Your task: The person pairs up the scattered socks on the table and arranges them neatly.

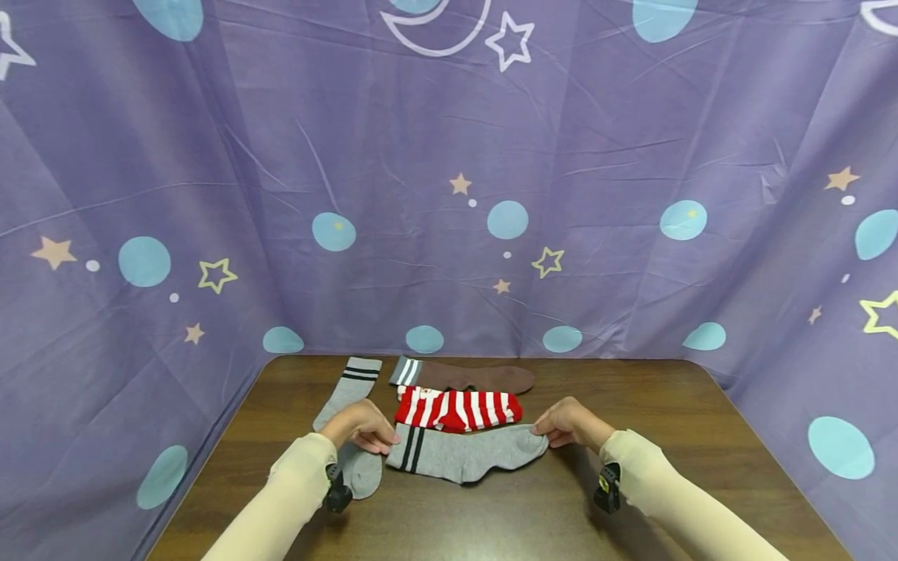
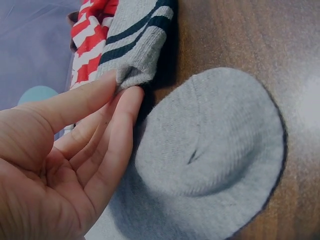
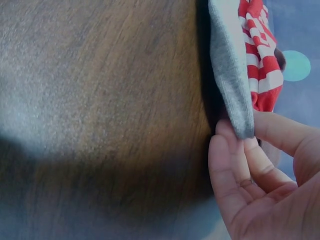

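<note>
A grey sock (image 1: 456,453) with two black stripes at its cuff is stretched sideways between both hands. My left hand (image 1: 366,427) pinches the corner of the striped cuff between thumb and fingers, as the left wrist view shows up close. At the toe end, my right hand (image 1: 571,425) pinches the tip of the sock; in the right wrist view its edge (image 3: 232,80) stands above the wood. Another grey sock (image 2: 220,130) lies flat beneath the left hand, partly hidden by it in the head view.
Behind the held sock lies a red-and-white striped sock (image 1: 463,409). Farther back is a brown sock (image 1: 470,377) with a grey, white-striped cuff. All are on a wooden table (image 1: 631,397) with rounded far corners, backed by a purple curtain (image 1: 435,273).
</note>
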`<state>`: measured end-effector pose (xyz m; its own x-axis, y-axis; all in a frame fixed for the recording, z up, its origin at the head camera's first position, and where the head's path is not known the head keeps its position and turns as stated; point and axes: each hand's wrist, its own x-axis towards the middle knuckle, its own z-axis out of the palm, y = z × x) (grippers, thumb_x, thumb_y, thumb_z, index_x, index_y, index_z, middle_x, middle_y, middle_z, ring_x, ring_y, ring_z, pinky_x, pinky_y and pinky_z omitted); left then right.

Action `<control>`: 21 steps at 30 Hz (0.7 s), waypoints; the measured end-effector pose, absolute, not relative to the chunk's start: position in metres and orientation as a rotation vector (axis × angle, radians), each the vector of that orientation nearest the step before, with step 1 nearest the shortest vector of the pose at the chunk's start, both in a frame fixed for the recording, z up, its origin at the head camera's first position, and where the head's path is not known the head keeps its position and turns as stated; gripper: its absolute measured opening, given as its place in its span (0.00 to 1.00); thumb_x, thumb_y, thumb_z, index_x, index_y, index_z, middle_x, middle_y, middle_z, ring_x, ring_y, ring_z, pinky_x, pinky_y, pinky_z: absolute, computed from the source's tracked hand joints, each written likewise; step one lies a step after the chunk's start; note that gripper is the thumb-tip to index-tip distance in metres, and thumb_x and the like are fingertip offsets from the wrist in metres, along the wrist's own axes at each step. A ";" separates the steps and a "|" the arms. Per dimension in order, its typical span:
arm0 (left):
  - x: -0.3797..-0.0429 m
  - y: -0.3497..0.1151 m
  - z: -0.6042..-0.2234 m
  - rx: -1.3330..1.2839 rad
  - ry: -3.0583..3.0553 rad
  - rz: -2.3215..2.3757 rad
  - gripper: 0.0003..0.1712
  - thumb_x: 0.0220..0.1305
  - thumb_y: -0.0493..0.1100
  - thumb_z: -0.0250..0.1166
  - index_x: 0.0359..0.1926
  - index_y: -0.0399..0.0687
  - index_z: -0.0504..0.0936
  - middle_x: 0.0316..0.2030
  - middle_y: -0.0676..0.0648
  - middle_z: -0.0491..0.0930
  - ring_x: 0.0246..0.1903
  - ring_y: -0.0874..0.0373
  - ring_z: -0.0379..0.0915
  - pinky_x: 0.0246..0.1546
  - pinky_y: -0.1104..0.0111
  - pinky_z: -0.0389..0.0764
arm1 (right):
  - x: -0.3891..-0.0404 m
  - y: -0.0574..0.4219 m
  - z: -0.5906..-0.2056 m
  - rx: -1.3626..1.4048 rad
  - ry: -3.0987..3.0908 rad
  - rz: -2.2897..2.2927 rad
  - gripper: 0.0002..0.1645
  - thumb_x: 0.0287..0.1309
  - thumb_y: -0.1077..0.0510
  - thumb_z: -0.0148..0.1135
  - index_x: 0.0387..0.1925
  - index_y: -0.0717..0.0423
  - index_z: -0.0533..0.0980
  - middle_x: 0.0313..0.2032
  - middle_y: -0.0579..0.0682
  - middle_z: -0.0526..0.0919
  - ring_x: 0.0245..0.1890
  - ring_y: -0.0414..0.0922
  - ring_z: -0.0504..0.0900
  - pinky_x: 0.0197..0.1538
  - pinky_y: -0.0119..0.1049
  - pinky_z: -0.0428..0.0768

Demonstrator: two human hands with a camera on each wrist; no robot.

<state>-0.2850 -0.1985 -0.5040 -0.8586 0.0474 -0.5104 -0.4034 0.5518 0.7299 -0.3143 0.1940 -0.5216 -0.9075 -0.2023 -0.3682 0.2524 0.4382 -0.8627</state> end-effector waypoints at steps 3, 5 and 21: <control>-0.284 -0.197 -0.503 -0.297 2.334 1.250 0.03 0.56 0.31 0.74 0.32 0.34 0.88 0.19 0.50 0.84 0.18 0.64 0.80 0.23 0.75 0.83 | -0.315 0.193 -0.522 0.051 2.302 -1.448 0.06 0.51 0.70 0.72 0.33 0.70 0.85 0.17 0.45 0.82 0.20 0.40 0.79 0.30 0.36 0.83; -0.284 -0.196 -0.502 -0.303 2.349 1.237 0.04 0.55 0.30 0.75 0.33 0.34 0.88 0.19 0.49 0.85 0.17 0.64 0.79 0.23 0.75 0.83 | -0.315 0.192 -0.521 0.056 2.319 -1.435 0.06 0.50 0.70 0.72 0.32 0.70 0.85 0.17 0.45 0.82 0.19 0.40 0.78 0.29 0.36 0.83; -0.285 -0.189 -0.499 -0.335 2.419 1.178 0.03 0.52 0.28 0.76 0.29 0.32 0.89 0.23 0.43 0.88 0.16 0.64 0.78 0.22 0.73 0.83 | -0.312 0.184 -0.518 -0.009 2.560 -1.252 0.07 0.41 0.69 0.78 0.23 0.66 0.84 0.13 0.46 0.77 0.15 0.40 0.74 0.24 0.36 0.83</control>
